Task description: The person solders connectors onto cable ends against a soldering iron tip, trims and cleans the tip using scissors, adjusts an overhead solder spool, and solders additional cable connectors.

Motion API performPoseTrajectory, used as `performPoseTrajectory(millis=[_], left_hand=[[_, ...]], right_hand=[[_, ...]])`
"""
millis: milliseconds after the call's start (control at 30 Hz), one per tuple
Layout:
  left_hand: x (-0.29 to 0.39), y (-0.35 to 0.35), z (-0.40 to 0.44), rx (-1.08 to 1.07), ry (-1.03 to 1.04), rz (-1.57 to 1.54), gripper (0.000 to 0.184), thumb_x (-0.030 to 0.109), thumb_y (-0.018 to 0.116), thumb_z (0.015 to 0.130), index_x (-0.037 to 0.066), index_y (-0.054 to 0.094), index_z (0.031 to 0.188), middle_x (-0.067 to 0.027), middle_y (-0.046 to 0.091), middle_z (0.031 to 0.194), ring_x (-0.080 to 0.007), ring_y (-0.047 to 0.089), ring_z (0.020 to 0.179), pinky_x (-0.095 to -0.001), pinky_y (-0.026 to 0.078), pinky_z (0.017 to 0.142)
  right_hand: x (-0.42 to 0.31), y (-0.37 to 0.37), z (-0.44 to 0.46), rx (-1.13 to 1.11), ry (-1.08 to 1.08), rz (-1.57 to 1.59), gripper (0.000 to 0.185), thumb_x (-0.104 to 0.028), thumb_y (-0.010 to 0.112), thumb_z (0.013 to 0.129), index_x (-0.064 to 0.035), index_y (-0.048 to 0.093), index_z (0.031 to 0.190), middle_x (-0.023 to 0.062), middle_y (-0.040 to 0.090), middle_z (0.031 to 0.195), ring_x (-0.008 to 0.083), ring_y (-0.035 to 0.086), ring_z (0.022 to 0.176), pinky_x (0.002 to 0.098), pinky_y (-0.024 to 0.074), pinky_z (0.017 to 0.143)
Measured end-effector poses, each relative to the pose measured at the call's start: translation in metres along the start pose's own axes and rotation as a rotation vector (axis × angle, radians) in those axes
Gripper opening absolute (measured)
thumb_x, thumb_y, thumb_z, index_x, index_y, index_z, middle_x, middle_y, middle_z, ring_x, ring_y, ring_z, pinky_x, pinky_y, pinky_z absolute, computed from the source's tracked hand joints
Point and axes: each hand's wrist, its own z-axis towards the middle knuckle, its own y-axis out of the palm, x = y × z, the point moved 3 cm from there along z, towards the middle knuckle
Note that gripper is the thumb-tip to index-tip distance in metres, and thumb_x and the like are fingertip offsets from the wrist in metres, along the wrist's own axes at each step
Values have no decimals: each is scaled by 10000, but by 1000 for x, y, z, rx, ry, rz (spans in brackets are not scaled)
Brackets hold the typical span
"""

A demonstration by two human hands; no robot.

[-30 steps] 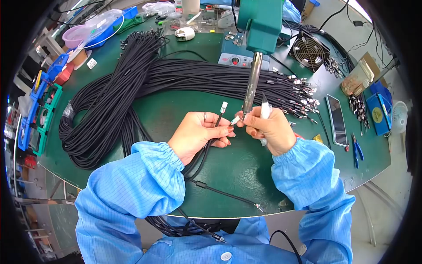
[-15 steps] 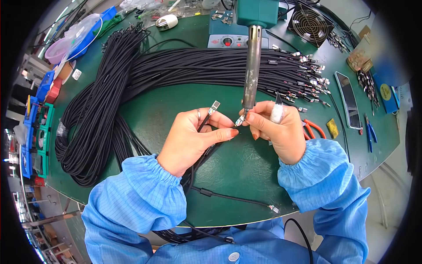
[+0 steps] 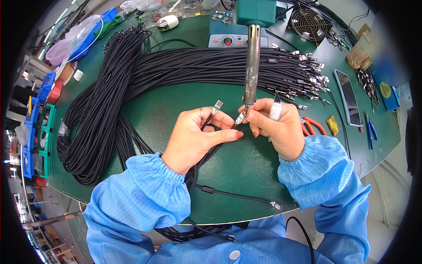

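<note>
My left hand (image 3: 193,136) is closed on black cable, with one metal connector (image 3: 217,105) sticking up above its fingers. A second cable end with a small metal connector (image 3: 239,119) lies between the fingertips of both hands, directly under the metal nozzle (image 3: 252,66) of a green heat tool (image 3: 257,13). My right hand (image 3: 279,127) pinches at that connector and also holds a white-wrapped tool with a dark pointed tip (image 3: 276,110) against its palm. Another cable end (image 3: 274,205) lies near the table's front edge.
A large looped bundle of black cables (image 3: 99,119) covers the left and back. To the right are orange-handled pliers (image 3: 314,126), a yellow sponge (image 3: 332,126), a phone (image 3: 347,97) and blue pliers (image 3: 371,131). Behind stand a control box (image 3: 227,41) and a fan (image 3: 310,24).
Since a second ago the view has shifted, and the orange handles have come into sight. Both hands keep their hold, with the small connector now just below the nozzle tip.
</note>
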Motion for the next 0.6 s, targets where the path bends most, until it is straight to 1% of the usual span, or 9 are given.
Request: performPoseTrajectory(millis=[167,300,500,600], left_hand=[[0,2,-1,-34,-9,-75,135,50,675,747,9,611,858,-62,620,713,-8,395,477,-120,246,392],[0,3,-2,-101,-88,-122,154,103,655,777,-4,613,880,-78,620,719,-8,355,469,-118,232,396],[-2,3,-2,-124,-91,-142,160,126,642,792,-6,614,877,-86,619,726,-10,327,464,-121,225,396],[-2,3,-1,-110,-82,-129,153,116,648,785,-6,613,870,-86,622,730,-10,340,469,-120,229,395]], right_hand=[[2,1,1,6,62,15,87,-67,617,795,18,602,786,55,579,678,79,486,512,167,362,447],[-1,1,0,-6,157,49,119,-96,612,810,-6,575,742,40,558,635,69,476,480,164,336,407],[3,-1,1,-13,146,22,139,-108,611,817,-2,575,735,40,555,617,66,463,456,161,324,385],[3,0,1,-18,121,-13,112,-111,600,820,-8,561,794,67,569,631,73,454,444,153,282,367]])
